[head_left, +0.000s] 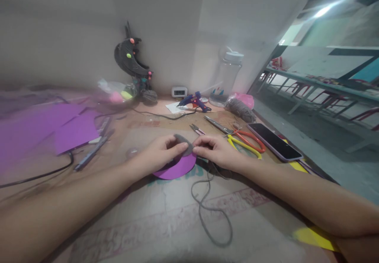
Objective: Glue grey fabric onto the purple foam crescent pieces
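My left hand [161, 152] and my right hand [214, 149] meet at the middle of the table, both pinching a small grey yarn-wrapped piece [183, 141]. Under them lies a purple foam disc [179, 167]. A grey yarn strand [211, 207] trails from my right hand toward me in a loop on the table. Fingers of both hands are closed on the grey piece.
Orange and yellow scissors [245, 139], a phone [274, 141] and small snips [197, 129] lie to the right. A blue glue gun [195, 101], yarn bundle [239, 109] and plastic jar [227, 77] stand behind. Purple foam sheets [75, 130] lie left; a black crescent ornament [130, 59] leans on the wall.
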Available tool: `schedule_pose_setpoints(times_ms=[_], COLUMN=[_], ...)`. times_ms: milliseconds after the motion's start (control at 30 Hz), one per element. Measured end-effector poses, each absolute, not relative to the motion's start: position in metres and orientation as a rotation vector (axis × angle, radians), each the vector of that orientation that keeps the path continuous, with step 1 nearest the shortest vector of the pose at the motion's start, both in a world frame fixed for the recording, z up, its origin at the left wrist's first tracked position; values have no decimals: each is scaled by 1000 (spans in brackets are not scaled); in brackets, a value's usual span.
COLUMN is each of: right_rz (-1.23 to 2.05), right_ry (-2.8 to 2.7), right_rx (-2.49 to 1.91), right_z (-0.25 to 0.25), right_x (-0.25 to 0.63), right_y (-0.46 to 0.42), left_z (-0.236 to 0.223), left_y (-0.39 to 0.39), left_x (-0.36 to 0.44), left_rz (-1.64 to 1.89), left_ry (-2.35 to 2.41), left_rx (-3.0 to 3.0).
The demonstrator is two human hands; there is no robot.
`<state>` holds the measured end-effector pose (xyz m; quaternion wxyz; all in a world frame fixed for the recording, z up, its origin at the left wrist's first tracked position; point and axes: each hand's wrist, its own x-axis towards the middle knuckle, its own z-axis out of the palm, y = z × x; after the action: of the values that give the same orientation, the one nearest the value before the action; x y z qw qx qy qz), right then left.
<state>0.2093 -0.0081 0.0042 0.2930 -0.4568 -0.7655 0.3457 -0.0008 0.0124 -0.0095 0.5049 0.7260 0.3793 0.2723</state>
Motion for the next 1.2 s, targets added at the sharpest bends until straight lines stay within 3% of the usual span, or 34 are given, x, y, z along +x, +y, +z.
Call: schedule_pose_setpoints(times_ms=[700,1067,1200], right_rz=[965,796,918], right_ry=[-2010,-2082,-2045], right_rx=[-1135,-1196,-1162], right_z=[7,8,4], right_x=[210,208,212], right_y=[-11,-11,-7], left_z=[-3,0,-2], left_y=[9,5,7], left_x=[0,0,0], left_rz=[640,666,665], left_ry=[987,955,1008], left_rx=[1819,1989,1898])
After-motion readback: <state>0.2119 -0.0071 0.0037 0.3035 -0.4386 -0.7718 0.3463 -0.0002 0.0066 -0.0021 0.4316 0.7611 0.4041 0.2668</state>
